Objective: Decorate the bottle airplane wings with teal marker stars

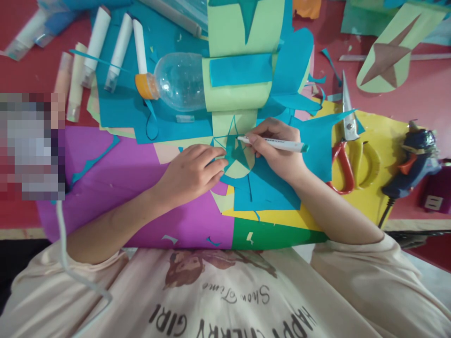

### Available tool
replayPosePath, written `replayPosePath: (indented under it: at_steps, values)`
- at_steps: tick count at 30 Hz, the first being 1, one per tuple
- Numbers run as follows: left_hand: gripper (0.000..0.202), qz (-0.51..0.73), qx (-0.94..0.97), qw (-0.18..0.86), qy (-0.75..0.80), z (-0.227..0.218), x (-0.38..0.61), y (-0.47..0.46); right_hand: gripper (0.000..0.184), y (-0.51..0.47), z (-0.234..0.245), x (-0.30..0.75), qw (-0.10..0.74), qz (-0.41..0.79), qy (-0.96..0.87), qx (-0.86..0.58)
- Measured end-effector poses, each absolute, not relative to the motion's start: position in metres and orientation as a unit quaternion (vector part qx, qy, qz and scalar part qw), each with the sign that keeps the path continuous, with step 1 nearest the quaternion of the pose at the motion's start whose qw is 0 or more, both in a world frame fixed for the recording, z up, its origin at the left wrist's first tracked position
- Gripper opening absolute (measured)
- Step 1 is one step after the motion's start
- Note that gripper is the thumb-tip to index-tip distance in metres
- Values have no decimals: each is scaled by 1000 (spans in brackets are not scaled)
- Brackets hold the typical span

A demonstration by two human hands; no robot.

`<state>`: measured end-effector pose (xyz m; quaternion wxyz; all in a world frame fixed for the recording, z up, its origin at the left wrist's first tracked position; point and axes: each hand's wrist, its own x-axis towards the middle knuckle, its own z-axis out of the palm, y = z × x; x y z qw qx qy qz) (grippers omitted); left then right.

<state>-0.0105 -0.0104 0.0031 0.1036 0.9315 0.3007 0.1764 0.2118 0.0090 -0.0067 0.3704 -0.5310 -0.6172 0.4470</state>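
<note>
My right hand (276,148) grips a white marker (287,144) with a green end. Its tip touches a star (237,149) drawn on a light green paper flap (243,172). Part of the star is coloured green; its top and left points are only outlined. My left hand (197,170) rests on the flap's left side, holding nothing, fingers loosely bent and slightly apart. Just beyond lies a clear plastic bottle (179,80) with an orange cap (141,86), wrapped in light green paper with a blue strip (241,70). Another green star (248,16) shows on the far flap.
Scissors (350,126) and a blue glue gun (410,164) lie at right. Several white markers (120,51) are at upper left. Purple paper (141,188), yellow paper (380,122) and blue scraps cover the red table (430,98). A brown-star paper piece (385,63) lies upper right.
</note>
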Motion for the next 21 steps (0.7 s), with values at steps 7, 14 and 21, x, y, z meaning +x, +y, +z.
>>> replayPosePath:
  at_steps: [7, 14, 21]
  values:
    - [20, 170, 931, 111, 302, 3, -11, -11, 21, 10, -5, 210, 369, 444, -620, -532]
    - [20, 166, 931, 110, 304, 4, -11, -11, 23, 10, -1, 211, 339, 451, -631, -532]
    - [22, 156, 928, 134, 310, 2, -12, -11, 23, 9, 0, 212, 328, 448, -655, -513]
